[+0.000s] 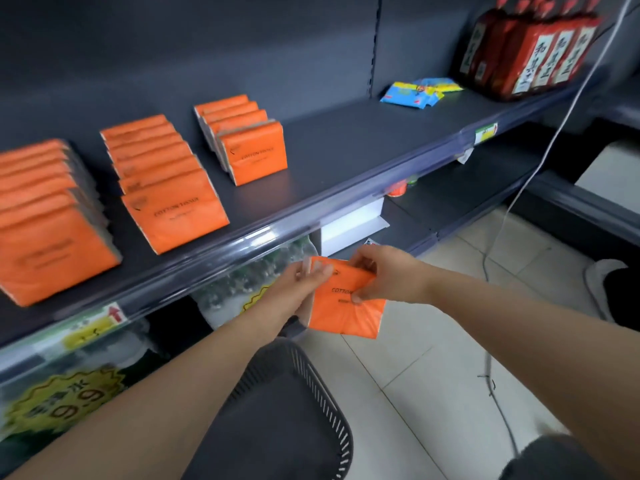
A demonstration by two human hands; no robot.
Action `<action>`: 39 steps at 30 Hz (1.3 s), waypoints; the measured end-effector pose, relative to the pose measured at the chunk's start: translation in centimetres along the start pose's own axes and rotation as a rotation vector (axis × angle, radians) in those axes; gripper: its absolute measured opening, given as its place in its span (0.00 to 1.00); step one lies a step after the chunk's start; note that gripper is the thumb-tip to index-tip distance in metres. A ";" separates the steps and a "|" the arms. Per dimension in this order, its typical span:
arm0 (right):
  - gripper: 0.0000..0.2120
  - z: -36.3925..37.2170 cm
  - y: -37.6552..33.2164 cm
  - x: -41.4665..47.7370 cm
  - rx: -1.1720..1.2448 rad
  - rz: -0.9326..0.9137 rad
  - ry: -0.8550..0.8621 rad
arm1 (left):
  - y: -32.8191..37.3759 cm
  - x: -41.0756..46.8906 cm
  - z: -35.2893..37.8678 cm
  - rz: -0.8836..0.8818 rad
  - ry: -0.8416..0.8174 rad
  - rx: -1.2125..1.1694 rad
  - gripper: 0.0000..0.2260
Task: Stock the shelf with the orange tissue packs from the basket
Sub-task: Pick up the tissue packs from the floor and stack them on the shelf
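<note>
Head view, held pack: I have one orange tissue pack [346, 313] in both hands, just below the frame's centre toward 5 o'clock. It is in front of the shelf edge and lower than it, printed face toward me.
Left hand: my left hand [304, 282] curls its fingers round the pack's upper left corner, with the thumb on the front.
Right hand: my right hand [384, 275] pinches the upper right part, thumb pressed on the print and fingers folded behind. I judge that the two-handed grip is there to square the soft pack upright before it goes up.
Basket: the dark basket [294, 393] sits at 6 o'clock, under my left forearm. I cannot tell what is inside it.
Shelf: the grey shelf [346, 140] runs from 8 o'clock to 2 o'clock.
Stocked rows: the left row [45, 220] is at 9 o'clock, the middle row [166, 188] at 10 and the right row [246, 143] at 11. All stand on edge, faces forward, leaning back on each other.
Likely slot: the right row looks the shortest, so its front seems the natural place.
Other stock: blue packets [419, 91] lie at 1 o'clock, with red-labelled bottles [530, 53] beyond them.
Hazard: a white cable [540, 161] hangs down at 3 o'clock, well apart from my hands.
</note>
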State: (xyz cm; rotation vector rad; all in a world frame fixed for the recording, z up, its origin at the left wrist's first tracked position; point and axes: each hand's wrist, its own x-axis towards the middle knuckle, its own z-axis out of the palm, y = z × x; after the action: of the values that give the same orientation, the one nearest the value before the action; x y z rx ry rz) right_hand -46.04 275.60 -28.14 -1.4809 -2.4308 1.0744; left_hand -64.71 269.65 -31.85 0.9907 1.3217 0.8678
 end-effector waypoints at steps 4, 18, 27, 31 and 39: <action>0.21 -1.1 -2.7 1.3 0.145 -0.026 0.064 | 1.6 -0.9 -2.6 0.018 0.062 -0.076 0.39; 0.34 -1.1 -7.2 5.2 0.842 -0.083 0.145 | 7.2 -2.2 -6.8 0.272 0.238 -0.360 0.20; 0.13 -3.3 -6.7 9.0 0.934 -0.148 0.094 | 8.4 0.9 -7.0 0.311 0.407 -0.255 0.33; 0.20 -4.8 -6.5 11.4 0.917 -0.192 0.115 | 8.9 3.0 -7.4 0.367 0.439 -0.107 0.32; 0.16 -5.2 -6.2 16.3 0.893 -0.217 0.118 | 9.5 8.1 -8.1 0.404 0.597 0.023 0.35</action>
State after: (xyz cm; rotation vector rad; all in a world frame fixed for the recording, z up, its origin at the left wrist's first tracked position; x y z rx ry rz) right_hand -56.90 289.73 -24.80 -0.9130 -1.5909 1.6339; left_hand -71.79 281.21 -25.81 1.0800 1.6520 1.5448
